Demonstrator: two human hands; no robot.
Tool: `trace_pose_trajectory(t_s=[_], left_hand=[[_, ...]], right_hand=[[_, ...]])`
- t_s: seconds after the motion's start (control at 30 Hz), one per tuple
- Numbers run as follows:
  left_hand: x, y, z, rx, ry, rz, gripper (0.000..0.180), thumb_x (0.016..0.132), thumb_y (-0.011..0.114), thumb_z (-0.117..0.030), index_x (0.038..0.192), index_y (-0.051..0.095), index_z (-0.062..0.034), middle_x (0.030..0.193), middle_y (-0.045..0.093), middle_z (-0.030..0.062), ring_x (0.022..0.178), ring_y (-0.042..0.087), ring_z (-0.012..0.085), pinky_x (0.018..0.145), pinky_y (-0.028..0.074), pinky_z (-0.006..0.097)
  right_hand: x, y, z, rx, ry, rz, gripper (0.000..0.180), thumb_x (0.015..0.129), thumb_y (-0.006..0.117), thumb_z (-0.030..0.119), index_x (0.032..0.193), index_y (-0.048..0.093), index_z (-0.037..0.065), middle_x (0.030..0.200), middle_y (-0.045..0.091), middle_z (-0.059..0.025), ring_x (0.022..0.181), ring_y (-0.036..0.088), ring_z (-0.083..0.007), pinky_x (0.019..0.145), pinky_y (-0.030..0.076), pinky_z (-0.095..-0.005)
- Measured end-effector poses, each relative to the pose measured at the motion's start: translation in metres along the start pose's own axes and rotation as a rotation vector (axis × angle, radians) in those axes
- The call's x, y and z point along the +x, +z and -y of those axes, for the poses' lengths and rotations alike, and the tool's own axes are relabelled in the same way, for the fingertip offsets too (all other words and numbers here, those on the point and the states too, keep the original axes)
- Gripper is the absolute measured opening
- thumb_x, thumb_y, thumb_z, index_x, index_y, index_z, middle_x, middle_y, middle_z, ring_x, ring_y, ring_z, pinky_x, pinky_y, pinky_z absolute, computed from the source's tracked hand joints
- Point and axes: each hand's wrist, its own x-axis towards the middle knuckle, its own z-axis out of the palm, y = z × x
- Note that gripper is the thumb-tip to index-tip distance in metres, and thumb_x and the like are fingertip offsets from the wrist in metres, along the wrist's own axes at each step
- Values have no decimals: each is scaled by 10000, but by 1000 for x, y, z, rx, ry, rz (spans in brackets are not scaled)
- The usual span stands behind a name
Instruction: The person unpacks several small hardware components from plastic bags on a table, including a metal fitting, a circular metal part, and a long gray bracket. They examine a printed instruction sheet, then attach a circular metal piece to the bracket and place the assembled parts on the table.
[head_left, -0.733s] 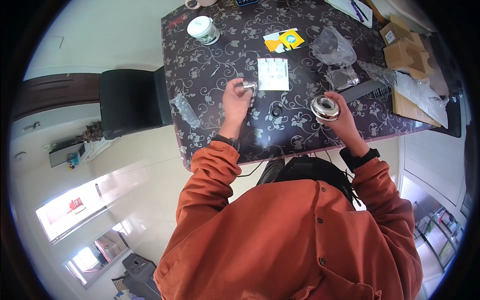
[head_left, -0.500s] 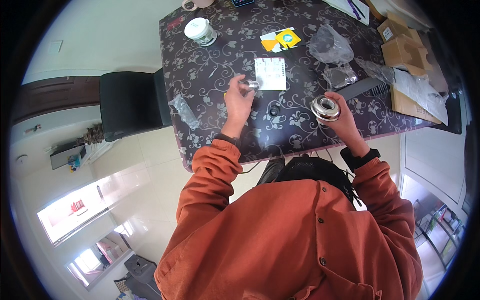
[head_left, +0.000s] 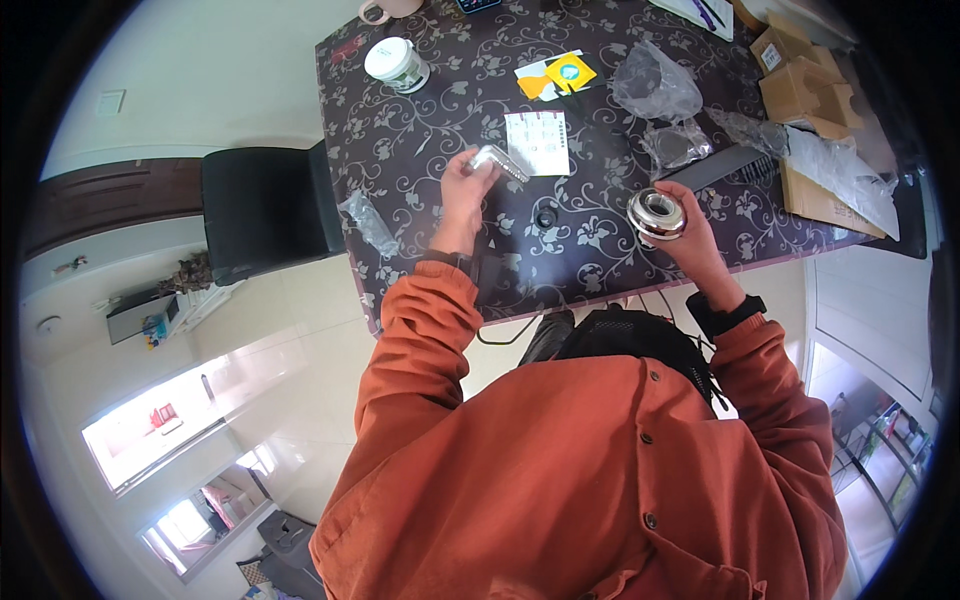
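Note:
My left hand (head_left: 462, 196) is closed on a shiny silver elbow-shaped piece (head_left: 506, 165), whose straight end looks ridged and points right and toward me. It hovers by the lower left of a printed white leaflet (head_left: 540, 142). In my right hand (head_left: 694, 232) I grip a round, polished metal part (head_left: 655, 214) with a hole in its middle, above the table's near edge. A small black ring (head_left: 545, 217) lies on the tablecloth between both hands. Beyond my right hand rests a long dark comb-like strip (head_left: 722, 172).
The patterned dark table (head_left: 440, 130) carries a white lidded tub (head_left: 397, 65), a yellow packet (head_left: 570, 72), crumpled clear plastic bags (head_left: 655, 82) and a small plastic bag (head_left: 369, 224). Open cardboard boxes (head_left: 808, 95) crowd the right side. A black chair (head_left: 265, 210) stands left.
The silver piece in my left hand has turned, its straight end now tilting down to the right. My right hand still grips the round metal part, nearly in place.

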Motion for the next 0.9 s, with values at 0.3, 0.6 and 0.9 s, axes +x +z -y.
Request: trace_pose_trajectory(t_s=[0.3, 0.6, 0.9], left_hand=[[37, -8, -2, 50, -69, -173, 357, 877, 584, 35, 1197, 429, 67, 1064, 579, 152, 925, 635, 234, 842, 564, 311], [18, -58, -28, 629, 235, -101, 438, 826, 640, -39, 1230, 497, 51, 885, 676, 141, 721, 674, 187, 691, 556, 282], [-24, -65, -7, 1444, 443, 19, 593, 687, 821, -267, 1209, 592, -103, 1156, 524, 129, 898, 604, 214, 817, 510, 330]], right_hand=[[-3, 2, -6, 3, -9, 5, 671, 680, 781, -2, 1267, 462, 64, 1182, 584, -60, 1109, 561, -145, 953, 441, -271], [-4, 6, -5, 19, -12, 10, 656, 691, 780, -1, 1264, 463, 50, 1181, 587, -70, 1099, 565, -145, 945, 448, -274], [-3, 13, 1, -12, -8, 40, 672, 677, 788, -10, 1261, 461, 48, 1175, 587, -69, 1100, 566, -145, 946, 452, -274]])
